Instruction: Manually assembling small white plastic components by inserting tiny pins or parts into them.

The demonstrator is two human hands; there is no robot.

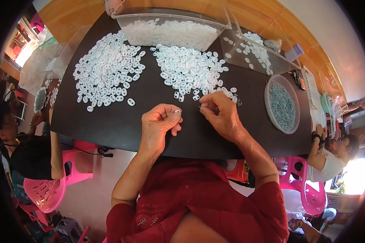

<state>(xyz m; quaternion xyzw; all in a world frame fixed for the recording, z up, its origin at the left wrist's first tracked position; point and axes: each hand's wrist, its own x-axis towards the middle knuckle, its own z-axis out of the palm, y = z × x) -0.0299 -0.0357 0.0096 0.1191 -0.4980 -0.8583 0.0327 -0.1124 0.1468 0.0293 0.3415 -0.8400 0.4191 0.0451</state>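
Note:
My left hand (160,121) is closed, pinching a small white plastic piece (177,111) between thumb and fingertips over the dark table. To its right, my right hand (221,113) is closed in a pinch. Something tiny and thin pokes from its fingertips, too small to make out. Just beyond the right hand lies a heap of white oval pieces with two holes (186,69). A second, larger heap of similar white pieces (105,69) is at the left.
A clear bin (170,34) full of white pieces stands at the back. Another clear bin (247,60) holds fewer. At right, a round tub (267,103) contains many small grey-blue metal pieces. People sit on both sides near pink chairs (48,194). The table's edge (190,157) is close to me.

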